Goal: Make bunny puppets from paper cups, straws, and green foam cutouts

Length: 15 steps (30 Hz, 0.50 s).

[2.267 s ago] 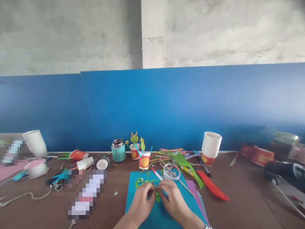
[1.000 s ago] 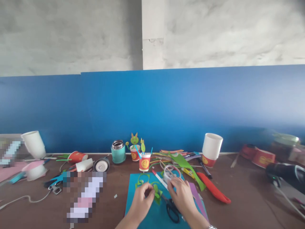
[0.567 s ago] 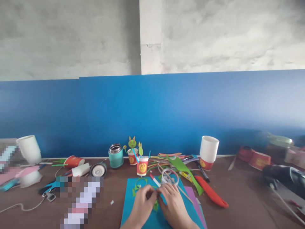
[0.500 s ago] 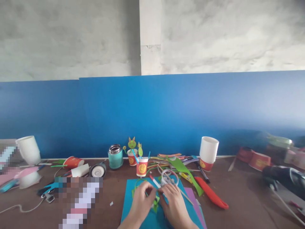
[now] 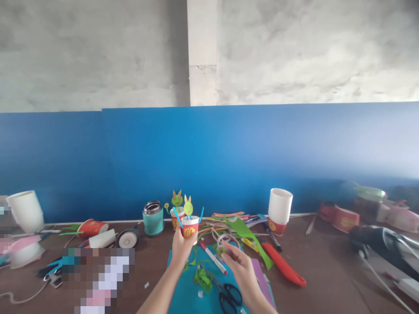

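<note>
My left hand (image 5: 182, 247) is wrapped round a red and white paper cup (image 5: 190, 226). A green paper rabbit head (image 5: 188, 207) stands up from this cup, with a thin blue strip at either side. Between the fingertips of my right hand (image 5: 241, 265) is a small round green paper piece (image 5: 221, 251), close to the tape rolls (image 5: 230, 239). Below my hands, black-handled scissors (image 5: 230, 298) and green paper scraps (image 5: 203, 279) lie on a blue sheet (image 5: 183, 294). A white marker with red ends (image 5: 214, 259) lies between my hands.
Another decorated cup (image 5: 176, 219) and a teal flask (image 5: 153, 220) stand behind to the left. On the right are a stack of white cups (image 5: 280, 207), a red pouch (image 5: 283, 265) and a green paper strip (image 5: 250, 237). A blue partition (image 5: 229, 161) rises behind the table.
My left hand has moved forward from the sheet and taken hold of the paper cup. My right hand has drawn away to the right with the green piece. The scissors now show.
</note>
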Tool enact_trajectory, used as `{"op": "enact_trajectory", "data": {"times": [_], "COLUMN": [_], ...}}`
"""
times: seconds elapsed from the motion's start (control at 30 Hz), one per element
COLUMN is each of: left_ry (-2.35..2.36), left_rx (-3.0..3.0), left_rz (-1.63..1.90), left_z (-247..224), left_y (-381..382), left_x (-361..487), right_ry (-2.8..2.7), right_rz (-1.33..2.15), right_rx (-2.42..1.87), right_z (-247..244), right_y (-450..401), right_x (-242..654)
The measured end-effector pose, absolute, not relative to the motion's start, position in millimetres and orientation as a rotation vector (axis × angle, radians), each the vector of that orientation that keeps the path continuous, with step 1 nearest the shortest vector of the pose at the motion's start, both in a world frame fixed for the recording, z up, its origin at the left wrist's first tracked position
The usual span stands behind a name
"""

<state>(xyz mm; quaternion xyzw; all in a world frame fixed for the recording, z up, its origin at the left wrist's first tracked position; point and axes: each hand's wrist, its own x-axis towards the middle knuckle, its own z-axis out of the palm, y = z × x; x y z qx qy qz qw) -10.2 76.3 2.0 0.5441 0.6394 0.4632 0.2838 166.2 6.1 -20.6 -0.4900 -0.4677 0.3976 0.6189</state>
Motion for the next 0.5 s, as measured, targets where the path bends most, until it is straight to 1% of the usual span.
{"op": "enact_trajectory", "data": {"times": [0.2,0.33,0.5], "left_ry": [1.219,1.157,1.12], "left_rx": [1.26,1.255,1.272], "left_rz": [1.434,1.455,1.401], "left_z": [-11.0,-20.5,-23.8], "left_y": [26.4,2.8,-2.9], "left_x": [-14.4,-15.3,-12.0], "right_ry": [-1.076,-1.201,-1.482], "right_rz": [0.917,0.795,0.621], "right_rx": [-1.086,-1.097,-1.112], "right_z": [3.8,24.2,50.0], "right_y": [-0.1,8.2,22.9], "right_x": [165.1,173.4,182.3]}}
